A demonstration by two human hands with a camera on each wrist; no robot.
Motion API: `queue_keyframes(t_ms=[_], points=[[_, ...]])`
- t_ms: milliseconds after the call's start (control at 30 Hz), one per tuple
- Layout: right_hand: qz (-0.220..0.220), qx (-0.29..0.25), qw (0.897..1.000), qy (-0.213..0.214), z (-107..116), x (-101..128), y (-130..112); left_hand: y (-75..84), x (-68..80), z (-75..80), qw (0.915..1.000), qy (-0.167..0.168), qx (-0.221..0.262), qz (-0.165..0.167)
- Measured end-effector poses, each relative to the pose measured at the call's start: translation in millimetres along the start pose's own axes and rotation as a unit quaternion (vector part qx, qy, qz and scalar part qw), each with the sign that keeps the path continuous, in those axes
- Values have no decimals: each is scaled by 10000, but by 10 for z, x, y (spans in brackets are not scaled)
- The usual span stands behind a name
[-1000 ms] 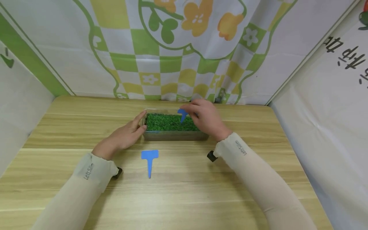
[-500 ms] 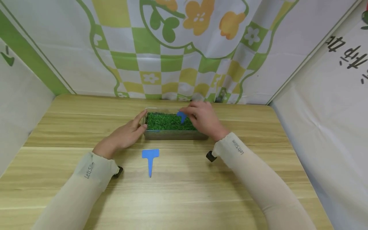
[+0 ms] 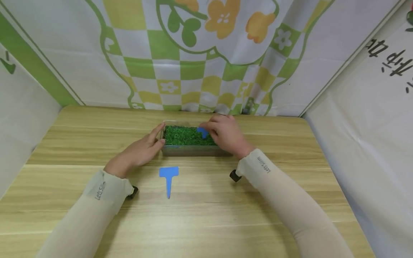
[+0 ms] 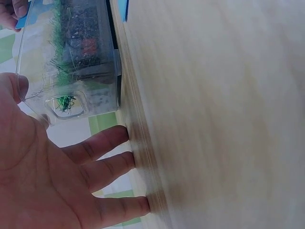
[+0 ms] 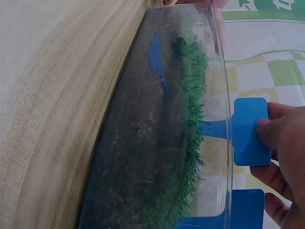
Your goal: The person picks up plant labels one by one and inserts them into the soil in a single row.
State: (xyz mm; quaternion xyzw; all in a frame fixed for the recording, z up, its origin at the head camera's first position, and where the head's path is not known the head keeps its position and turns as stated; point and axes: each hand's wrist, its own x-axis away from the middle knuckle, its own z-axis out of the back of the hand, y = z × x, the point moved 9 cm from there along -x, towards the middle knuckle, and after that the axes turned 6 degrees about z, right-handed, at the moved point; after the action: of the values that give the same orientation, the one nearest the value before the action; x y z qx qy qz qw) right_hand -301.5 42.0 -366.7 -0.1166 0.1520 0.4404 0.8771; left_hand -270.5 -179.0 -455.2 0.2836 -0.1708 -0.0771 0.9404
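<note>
A clear plastic box (image 3: 193,150) filled with green grass (image 3: 184,137) stands at the table's middle back. My right hand (image 3: 210,128) pinches the head of a blue T-shaped tag (image 3: 202,132) over the box's right part; in the right wrist view the tag (image 5: 250,131) has its stem in the grass (image 5: 195,143), held by my fingers (image 5: 281,129). My left hand (image 3: 157,139) rests with straight fingers against the box's left end, and my thumb (image 4: 20,88) lies on the rim of the box (image 4: 71,62). A second blue tag (image 3: 168,177) lies flat on the table in front of the box.
The wooden table (image 3: 206,215) is walled in by a patterned cloth backdrop (image 3: 193,53) at the back and white sheets (image 3: 364,118) at both sides. Bare wood stretches to the left, to the right and in front of the loose tag.
My right hand has come down a little with the blue tag, sinking its stem deeper into the grass. The left hand and the loose tag have stayed put.
</note>
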Motion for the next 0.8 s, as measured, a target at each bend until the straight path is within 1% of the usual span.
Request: queue_keyframes(t_ms=[200,433,600,800], points=[[-28,42,9999,-122,-62,-13,-14,-4,-6,-6,10000,2,67,14],[-77,123,9998,-162,-70,-9,-36,-4,-5,3,10000,60,-39,13],[-151,156,9996,-193,-91,0,-23,1,3,7,10000,48,-21,7],[-96,170,9998,-87,-109,-2,-29,4,15,9,10000,32,-31,20]])
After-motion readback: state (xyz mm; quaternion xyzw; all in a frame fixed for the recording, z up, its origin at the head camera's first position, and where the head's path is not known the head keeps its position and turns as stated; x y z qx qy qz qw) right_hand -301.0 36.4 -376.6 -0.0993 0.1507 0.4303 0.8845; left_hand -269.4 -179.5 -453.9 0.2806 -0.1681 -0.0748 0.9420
